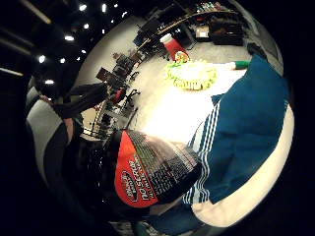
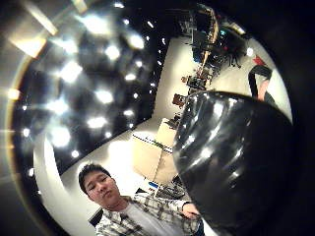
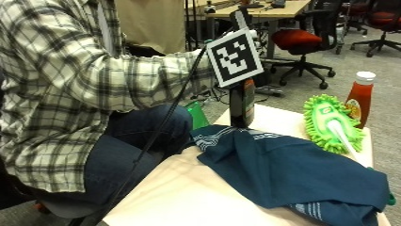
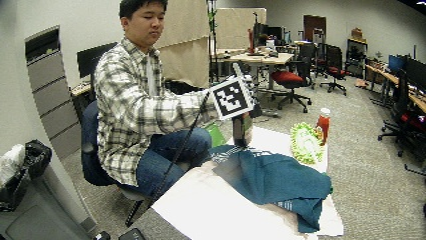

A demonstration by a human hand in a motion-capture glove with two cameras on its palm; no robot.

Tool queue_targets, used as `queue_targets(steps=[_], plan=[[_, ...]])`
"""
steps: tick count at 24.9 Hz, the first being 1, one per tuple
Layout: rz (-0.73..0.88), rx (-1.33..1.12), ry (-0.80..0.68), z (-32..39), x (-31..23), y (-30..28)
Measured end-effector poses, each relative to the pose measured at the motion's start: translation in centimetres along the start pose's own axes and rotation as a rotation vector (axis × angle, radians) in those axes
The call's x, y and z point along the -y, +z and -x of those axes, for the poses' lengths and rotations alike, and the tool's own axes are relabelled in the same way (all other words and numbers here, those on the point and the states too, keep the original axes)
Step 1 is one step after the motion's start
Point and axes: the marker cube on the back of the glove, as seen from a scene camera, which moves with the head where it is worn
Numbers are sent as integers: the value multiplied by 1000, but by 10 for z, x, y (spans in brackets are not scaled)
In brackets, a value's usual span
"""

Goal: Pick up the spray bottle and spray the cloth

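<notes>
While the right hand (image 3: 241, 35), fingers hidden so their state was unclear, held up the upright spray bottle (image 3: 241, 106), the cloth (image 3: 294, 169) lay just below.

The spray bottle (image 1: 147, 172) carries a red and black label; "NO SCRUB" reads on its red part, the rest is illegible.
</notes>
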Motion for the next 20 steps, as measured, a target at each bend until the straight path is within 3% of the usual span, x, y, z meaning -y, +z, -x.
queue_targets(steps=[7, 20], plan=[[148, -36, -39, -23, 8, 43], [102, -16, -17, -59, 29, 74]])
